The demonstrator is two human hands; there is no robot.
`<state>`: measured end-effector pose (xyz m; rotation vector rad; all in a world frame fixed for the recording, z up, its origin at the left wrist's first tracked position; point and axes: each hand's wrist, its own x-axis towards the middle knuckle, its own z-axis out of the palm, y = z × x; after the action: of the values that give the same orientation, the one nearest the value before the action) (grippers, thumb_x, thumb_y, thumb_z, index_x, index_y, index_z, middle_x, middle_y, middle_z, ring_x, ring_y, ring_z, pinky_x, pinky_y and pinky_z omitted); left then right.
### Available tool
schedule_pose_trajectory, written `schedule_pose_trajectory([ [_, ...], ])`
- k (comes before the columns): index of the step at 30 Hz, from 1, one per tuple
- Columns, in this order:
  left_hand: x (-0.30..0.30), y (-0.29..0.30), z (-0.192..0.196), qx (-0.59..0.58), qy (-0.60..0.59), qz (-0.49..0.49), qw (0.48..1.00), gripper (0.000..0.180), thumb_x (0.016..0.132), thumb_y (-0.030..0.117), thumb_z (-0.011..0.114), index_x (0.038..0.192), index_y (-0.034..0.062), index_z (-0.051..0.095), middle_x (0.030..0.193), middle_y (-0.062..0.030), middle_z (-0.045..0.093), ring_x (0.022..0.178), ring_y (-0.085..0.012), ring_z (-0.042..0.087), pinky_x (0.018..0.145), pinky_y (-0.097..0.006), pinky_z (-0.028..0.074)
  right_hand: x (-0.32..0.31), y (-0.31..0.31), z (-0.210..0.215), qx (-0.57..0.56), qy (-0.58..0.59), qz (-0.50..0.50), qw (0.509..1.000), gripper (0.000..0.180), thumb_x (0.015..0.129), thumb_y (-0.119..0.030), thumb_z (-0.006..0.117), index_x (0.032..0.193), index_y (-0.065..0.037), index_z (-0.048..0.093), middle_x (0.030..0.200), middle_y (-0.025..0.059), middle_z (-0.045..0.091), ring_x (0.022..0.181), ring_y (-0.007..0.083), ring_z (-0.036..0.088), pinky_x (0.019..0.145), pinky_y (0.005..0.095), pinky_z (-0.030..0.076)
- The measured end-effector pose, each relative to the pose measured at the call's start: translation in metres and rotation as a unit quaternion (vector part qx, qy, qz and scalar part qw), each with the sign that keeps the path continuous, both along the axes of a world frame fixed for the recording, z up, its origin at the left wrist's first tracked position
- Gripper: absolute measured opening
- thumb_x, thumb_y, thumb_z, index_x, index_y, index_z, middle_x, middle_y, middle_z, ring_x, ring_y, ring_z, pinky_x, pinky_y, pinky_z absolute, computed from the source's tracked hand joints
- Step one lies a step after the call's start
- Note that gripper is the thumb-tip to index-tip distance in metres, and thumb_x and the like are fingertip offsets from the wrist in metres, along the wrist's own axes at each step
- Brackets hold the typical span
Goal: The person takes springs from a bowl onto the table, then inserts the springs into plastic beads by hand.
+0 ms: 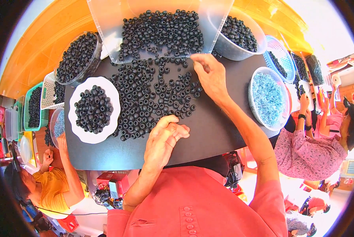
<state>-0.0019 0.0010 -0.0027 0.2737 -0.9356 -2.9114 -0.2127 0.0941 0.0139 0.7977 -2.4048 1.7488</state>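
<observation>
Black beads lay across the surface, short of its near edge. Our left hand curled halfway beside them, our right hand loosely by the clear bin's corner — whether either pinched one, we couldn't tell. Short, light sweeps seemed wisest.

A dark, smooth worktop is carrying a wide scatter of loose black beads, which are lying thickest left of its middle. A white plate (its edge is waving in scallops) is resting on the left, and a clear bowl is sitting by the right edge.
</observation>
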Motion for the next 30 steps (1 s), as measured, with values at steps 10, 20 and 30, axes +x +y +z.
schedule_pose_trajectory([
  [10, -0.002, 0.002, 0.003, 0.014, -0.013, -0.005, 1.0, 0.021, 0.094, 0.009, 0.043, 0.112, 0.0007, 0.05, 0.089, -0.0151, 0.065, 0.095, -0.0264, 0.06, 0.089, -0.037, 0.045, -0.036, -0.028, -0.001, 0.128, 0.195, 0.078, 0.969, 0.019, 0.077, -0.006, 0.06, 0.096, -0.006, 0.064, 0.092, 0.0091, 0.059, 0.062, 0.0208, 0.056, 0.062, 0.0299, 0.049],
  [20, -0.002, -0.001, 0.0, -0.024, -0.004, -0.002, 1.0, 0.021, 0.092, 0.009, 0.047, 0.11, -0.0013, 0.052, 0.087, -0.0162, 0.065, 0.097, -0.0284, 0.06, 0.086, -0.04, 0.048, 0.019, -0.028, 0.001, 0.199, 0.212, 0.128, 0.948, 0.016, 0.078, -0.017, 0.061, 0.092, -0.009, 0.062, 0.101, 0.0038, 0.058, 0.094, 0.0245, 0.056, 0.076, 0.0428, 0.039],
  [30, -0.004, 0.002, 0.002, -0.051, 0.004, 0.01, 0.999, 0.02, 0.092, 0.011, 0.049, 0.108, -0.0008, 0.052, 0.083, -0.0118, 0.063, 0.094, -0.0252, 0.06, 0.084, -0.038, 0.049, 0.063, 0.079, 0.039, 0.117, 0.25, 0.032, 0.961, 0.022, 0.074, -0.004, 0.065, 0.095, -0.01, 0.064, 0.099, 0.0045, 0.06, 0.089, 0.024, 0.057, 0.079, 0.036, 0.041],
])
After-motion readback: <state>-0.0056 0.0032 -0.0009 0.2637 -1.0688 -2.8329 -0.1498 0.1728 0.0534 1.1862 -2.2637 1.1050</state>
